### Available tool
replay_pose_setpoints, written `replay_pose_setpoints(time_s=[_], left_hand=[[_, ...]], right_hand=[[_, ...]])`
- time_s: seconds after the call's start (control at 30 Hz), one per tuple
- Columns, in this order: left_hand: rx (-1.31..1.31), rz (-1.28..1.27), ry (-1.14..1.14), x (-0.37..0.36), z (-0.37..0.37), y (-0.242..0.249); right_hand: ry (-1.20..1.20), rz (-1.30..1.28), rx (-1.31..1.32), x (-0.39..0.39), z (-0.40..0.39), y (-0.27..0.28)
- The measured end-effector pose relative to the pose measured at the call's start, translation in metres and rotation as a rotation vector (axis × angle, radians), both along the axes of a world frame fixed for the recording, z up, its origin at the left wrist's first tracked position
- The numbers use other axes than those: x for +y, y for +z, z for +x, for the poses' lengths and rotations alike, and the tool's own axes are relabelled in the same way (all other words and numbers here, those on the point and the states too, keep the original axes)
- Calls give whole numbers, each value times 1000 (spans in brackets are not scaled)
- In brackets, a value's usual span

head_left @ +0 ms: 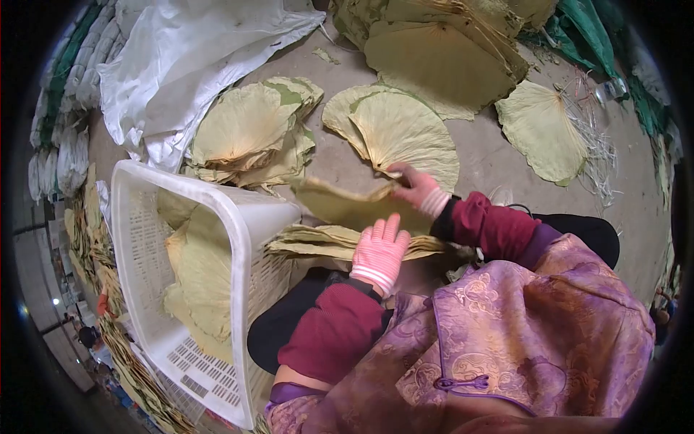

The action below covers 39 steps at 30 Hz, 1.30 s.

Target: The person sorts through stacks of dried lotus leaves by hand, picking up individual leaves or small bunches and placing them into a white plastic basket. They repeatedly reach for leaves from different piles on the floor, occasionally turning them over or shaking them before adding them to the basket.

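Observation:
Dried, pale green leaves lie about on the floor. My left hand point(379, 252), in a pink striped glove, lies flat with fingers spread on a folded stack of leaves point(318, 241) at my lap. Above that stack, my right hand point(419, 191) pinches the edge of a single leaf point(347, 205), which is blurred and tilted. Just beyond it a fan-shaped leaf pile point(405, 134) rests on the floor. A second pile point(242, 126) sits to its left.
A white plastic basket point(249, 217) lies tipped at the left with leaves point(202, 278) inside. White sheeting point(188, 58) is at the upper left. A large leaf stack point(441, 61) stands at the top, and a single leaf point(542, 134) lies right beside loose strings point(596, 152).

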<state>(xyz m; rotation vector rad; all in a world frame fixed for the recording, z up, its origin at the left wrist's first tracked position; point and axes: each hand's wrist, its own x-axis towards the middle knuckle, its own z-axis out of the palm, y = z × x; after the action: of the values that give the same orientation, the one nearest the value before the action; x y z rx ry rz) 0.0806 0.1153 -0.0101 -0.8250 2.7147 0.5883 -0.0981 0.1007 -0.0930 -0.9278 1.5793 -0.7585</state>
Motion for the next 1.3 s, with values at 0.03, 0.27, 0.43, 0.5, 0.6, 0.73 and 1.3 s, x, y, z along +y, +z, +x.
replay_pose_setpoints(time_s=[0.03, 0.27, 0.43, 0.5, 0.6, 0.73, 1.3], left_hand=[[141, -138, -16, 0, 3, -9], [108, -185, -93, 8, 5, -14], [60, -143, 76, -9, 5, 7], [101, -154, 287, -23, 16, 12], [717, -357, 568, -58, 40, 27], [1373, 717, 952, -82, 71, 41], [1719, 1506, 973, -46, 36, -73]], right_hand=[[74, -80, -112, 11, 6, -5], [303, -29, -653, 46, 9, 27], [387, -347, -199, 31, -9, 20], [281, -540, 228, 16, -28, 51], [-266, -944, 268, -11, -79, 126], [-437, -981, 269, -12, -131, 160], [343, -629, 162, 21, -31, 223]])
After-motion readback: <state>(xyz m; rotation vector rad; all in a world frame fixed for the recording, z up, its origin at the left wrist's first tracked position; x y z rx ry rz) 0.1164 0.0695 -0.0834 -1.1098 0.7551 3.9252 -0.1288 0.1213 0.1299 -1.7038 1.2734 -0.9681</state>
